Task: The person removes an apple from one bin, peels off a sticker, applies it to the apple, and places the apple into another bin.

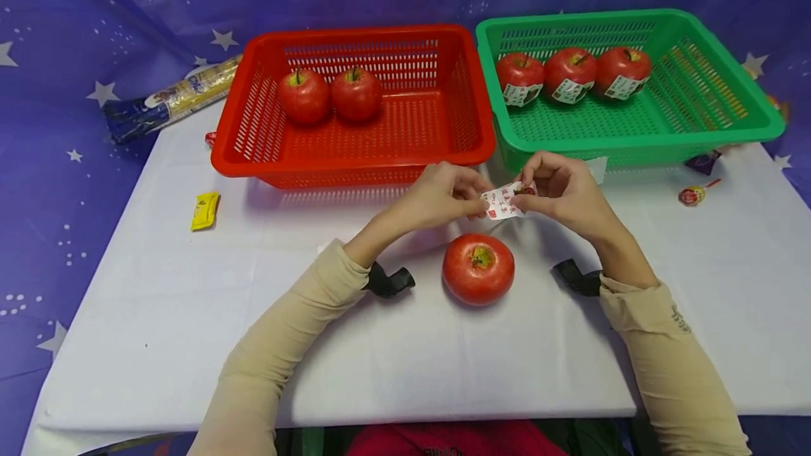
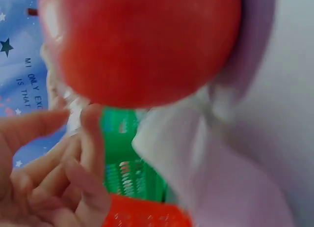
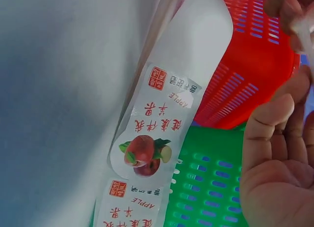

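Both hands hold a white apple sticker with red print between them, above the table. The left hand pinches its left end, and the right hand pinches the right end between thumb and fingers. Just below them, a red apple stands on the table with its top upward; this apple fills the upper part of the left wrist view. A strip of apple stickers on white backing shows beside the baskets in the right wrist view, mostly hidden by the right hand in the head view.
A red basket holds two apples without stickers. To its right, a green basket holds three apples with stickers. A yellow packet, a lollipop and a bag of pasta lie around the table's sides.
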A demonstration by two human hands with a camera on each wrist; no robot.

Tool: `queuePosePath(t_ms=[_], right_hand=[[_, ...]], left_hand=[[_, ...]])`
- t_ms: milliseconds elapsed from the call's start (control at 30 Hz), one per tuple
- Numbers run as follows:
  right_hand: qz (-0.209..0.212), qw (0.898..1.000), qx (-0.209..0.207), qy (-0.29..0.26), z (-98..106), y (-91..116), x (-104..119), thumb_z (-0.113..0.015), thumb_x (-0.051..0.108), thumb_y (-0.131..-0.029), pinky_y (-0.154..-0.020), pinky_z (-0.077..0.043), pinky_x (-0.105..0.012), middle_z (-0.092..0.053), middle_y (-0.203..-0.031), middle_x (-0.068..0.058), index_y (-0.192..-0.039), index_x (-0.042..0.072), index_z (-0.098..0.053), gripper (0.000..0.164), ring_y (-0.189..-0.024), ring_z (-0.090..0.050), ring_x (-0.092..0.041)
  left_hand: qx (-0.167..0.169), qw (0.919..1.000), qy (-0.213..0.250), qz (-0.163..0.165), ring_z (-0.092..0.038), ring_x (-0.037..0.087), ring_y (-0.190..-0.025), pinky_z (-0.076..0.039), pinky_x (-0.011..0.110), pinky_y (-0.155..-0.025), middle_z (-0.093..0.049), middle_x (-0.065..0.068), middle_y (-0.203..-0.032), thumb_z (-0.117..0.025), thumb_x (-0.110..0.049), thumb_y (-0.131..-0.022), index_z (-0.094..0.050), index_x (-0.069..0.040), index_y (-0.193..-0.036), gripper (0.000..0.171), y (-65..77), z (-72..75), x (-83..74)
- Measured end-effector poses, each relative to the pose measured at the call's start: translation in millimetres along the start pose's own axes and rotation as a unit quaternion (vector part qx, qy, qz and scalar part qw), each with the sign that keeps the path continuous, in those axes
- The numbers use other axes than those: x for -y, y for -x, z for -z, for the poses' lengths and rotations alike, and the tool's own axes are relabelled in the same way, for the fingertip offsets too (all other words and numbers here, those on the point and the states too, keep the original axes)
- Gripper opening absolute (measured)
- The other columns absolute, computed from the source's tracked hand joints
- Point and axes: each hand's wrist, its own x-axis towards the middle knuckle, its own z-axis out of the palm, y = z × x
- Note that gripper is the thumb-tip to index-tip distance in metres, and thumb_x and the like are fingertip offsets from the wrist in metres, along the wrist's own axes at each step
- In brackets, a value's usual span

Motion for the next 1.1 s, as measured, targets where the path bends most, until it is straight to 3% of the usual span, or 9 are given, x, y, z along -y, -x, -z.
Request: queuePosePath(t_ms=[167,300,400,467,567,667,833,933,1100], right_hand=[[-0.012,1.0,-0.008,0.0,1,8,-1,-0.064,-0.022,-0.073,-0.051,-0.043,-0.02,-0.059,-0.075,0.0,-0.072,0.002,-0.05,0.028,-0.063,-0.053,-0.012],[0.004,1.0,-0.012,-0.015,-2,17,3,-0.066,-0.024,-0.068,-0.046,-0.032,-0.026,-0.055,-0.072,-0.001,-0.065,0.002,-0.039,0.038,-0.063,-0.048,-0.013],[0.013,0.999,0.01,-0.03,-7,23,5,-0.068,-0.026,-0.066,-0.046,-0.027,-0.029,-0.053,-0.073,-0.001,-0.065,0.001,-0.033,0.044,-0.065,-0.046,-0.013],[0.016,0.999,0.023,-0.028,-12,26,5,-0.069,-0.025,-0.065,-0.046,-0.025,-0.031,-0.052,-0.074,-0.001,-0.065,0.002,-0.031,0.046,-0.067,-0.045,-0.014],[-0.002,1.0,0.026,-0.007,-22,28,6,-0.072,-0.022,-0.065,-0.046,-0.024,-0.031,-0.051,-0.072,-0.001,-0.066,0.003,-0.03,0.049,-0.065,-0.044,-0.013],[-0.012,0.999,0.026,0.045,-31,28,6,-0.077,-0.015,-0.066,-0.047,-0.026,-0.03,-0.045,-0.068,0.001,-0.067,0.003,-0.032,0.049,-0.065,-0.042,-0.012],[-0.001,0.998,0.01,0.059,-40,26,6,-0.079,-0.015,-0.065,-0.048,-0.023,-0.03,-0.034,-0.066,-0.002,-0.068,0.003,-0.033,0.049,-0.064,-0.037,-0.011],[0.006,0.997,0.007,0.07,-42,26,8,-0.079,-0.014,-0.064,-0.049,-0.024,-0.03,-0.035,-0.066,-0.002,-0.068,0.003,-0.033,0.049,-0.065,-0.039,-0.012],[0.0,0.991,-0.008,0.137,-45,27,10,-0.08,-0.009,-0.067,-0.049,-0.029,-0.029,-0.042,-0.068,0.002,-0.069,0.005,-0.037,0.045,-0.065,-0.042,-0.013]], left_hand=[[0.045,0.9938,-0.102,-0.006,-0.067,0.01,-0.091,-0.051,0.022,-0.083,-0.072,0.003,-0.104,-0.068,-0.035,-0.089,-0.061,-0.007,-0.128,0.049,17.9,1.3,0.8],[0.093,0.9723,-0.194,-0.092,-0.055,0.012,-0.116,-0.044,0.026,-0.099,-0.056,0.001,-0.13,-0.077,-0.048,-0.076,-0.055,-0.014,-0.133,0.069,37.5,-11.5,-2.2],[0.098,0.9542,-0.233,-0.159,-0.049,0.016,-0.12,-0.043,0.028,-0.102,-0.049,0.004,-0.132,-0.083,-0.046,-0.07,-0.053,-0.016,-0.133,0.076,42.9,-21.1,0.4],[0.09,0.9563,-0.232,-0.153,-0.049,0.017,-0.119,-0.045,0.029,-0.1,-0.048,0.004,-0.132,-0.082,-0.046,-0.072,-0.052,-0.017,-0.135,0.075,41.3,-20.9,4.4],[0.081,0.969,-0.208,-0.106,-0.049,0.017,-0.12,-0.045,0.031,-0.099,-0.048,0.002,-0.135,-0.074,-0.048,-0.08,-0.048,-0.019,-0.14,0.072,35.9,-12.7,9.9],[0.079,0.9742,-0.195,-0.081,-0.044,0.018,-0.127,-0.04,0.035,-0.105,-0.044,0.002,-0.143,-0.066,-0.049,-0.087,-0.044,-0.02,-0.145,0.068,32.1,-5.4,14.5],[0.093,0.9727,-0.188,-0.098,-0.042,0.018,-0.132,-0.033,0.038,-0.112,-0.044,0.005,-0.146,-0.061,-0.045,-0.092,-0.04,-0.016,-0.147,0.065,28.6,0.0,16.8],[0.103,0.9731,-0.182,-0.097,-0.04,0.017,-0.134,-0.031,0.039,-0.113,-0.041,0.005,-0.149,-0.062,-0.045,-0.091,-0.038,-0.014,-0.148,0.069,28.8,1.3,15.8],[0.101,0.9763,-0.172,-0.085,-0.042,0.013,-0.131,-0.035,0.036,-0.111,-0.041,0.0,-0.149,-0.063,-0.05,-0.089,-0.038,-0.016,-0.148,0.073,29.6,-0.8,14.2]])
